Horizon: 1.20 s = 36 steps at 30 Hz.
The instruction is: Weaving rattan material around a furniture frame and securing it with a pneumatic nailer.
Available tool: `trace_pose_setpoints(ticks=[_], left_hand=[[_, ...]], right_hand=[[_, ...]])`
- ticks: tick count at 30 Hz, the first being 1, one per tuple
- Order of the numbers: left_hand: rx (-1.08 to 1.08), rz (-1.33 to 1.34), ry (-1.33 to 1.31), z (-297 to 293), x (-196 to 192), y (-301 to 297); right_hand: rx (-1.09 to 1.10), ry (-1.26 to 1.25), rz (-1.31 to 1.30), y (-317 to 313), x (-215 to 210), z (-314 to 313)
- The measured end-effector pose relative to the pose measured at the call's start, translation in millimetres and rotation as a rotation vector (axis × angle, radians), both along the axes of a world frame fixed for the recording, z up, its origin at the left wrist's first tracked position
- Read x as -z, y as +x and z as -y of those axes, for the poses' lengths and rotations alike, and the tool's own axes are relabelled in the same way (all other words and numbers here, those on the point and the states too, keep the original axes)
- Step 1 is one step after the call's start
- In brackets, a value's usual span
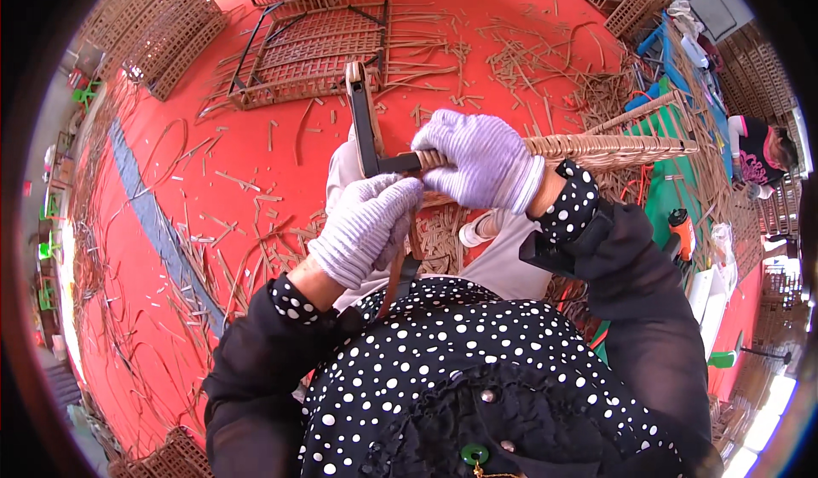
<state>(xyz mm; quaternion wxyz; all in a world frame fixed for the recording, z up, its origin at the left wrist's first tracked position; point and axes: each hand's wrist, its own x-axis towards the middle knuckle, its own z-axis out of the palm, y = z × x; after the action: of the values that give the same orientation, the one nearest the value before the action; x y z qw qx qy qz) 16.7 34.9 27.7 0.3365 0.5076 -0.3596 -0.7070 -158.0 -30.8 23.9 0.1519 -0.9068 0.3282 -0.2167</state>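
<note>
The left hand (366,229) angled up, the right hand (482,161) arched palm-down, both grips pinch the part-wrapped frame (400,164), while a shallow tray-like woven piece (294,91) lies on red floor (281,164).

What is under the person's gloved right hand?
Beside the right hand, brown wickerwork shows on either side; whatever lies directly under its palm and fingers is covered.

This is looking like a weaving workshop: cut brown strips (588,95) are littering the red floor (439,9), woven panels (170,39) are crowding upper left, a framed lattice (328,45) is lying upper centre.
</note>
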Motion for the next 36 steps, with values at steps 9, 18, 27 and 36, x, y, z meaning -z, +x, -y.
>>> trace_pose_setpoints(ticks=[9,18,27,36], left_hand=[[0.217,0.573,-0.802,14.4,-23.0,24.1],[0.289,0.838,-1.364,49.7,1.4,16.5],[0.193,0.856,-1.359,62.8,10.8,14.0],[0.197,0.805,-1.418,62.1,8.4,-4.5]], right_hand=[[0.133,-0.063,-0.004,6.1,7.1,-6.7],[0.152,0.034,-0.034,3.2,-2.9,-12.5],[0.201,0.131,0.044,-1.5,-4.3,-20.7],[0.327,0.137,0.06,-4.3,-5.0,-24.8]])
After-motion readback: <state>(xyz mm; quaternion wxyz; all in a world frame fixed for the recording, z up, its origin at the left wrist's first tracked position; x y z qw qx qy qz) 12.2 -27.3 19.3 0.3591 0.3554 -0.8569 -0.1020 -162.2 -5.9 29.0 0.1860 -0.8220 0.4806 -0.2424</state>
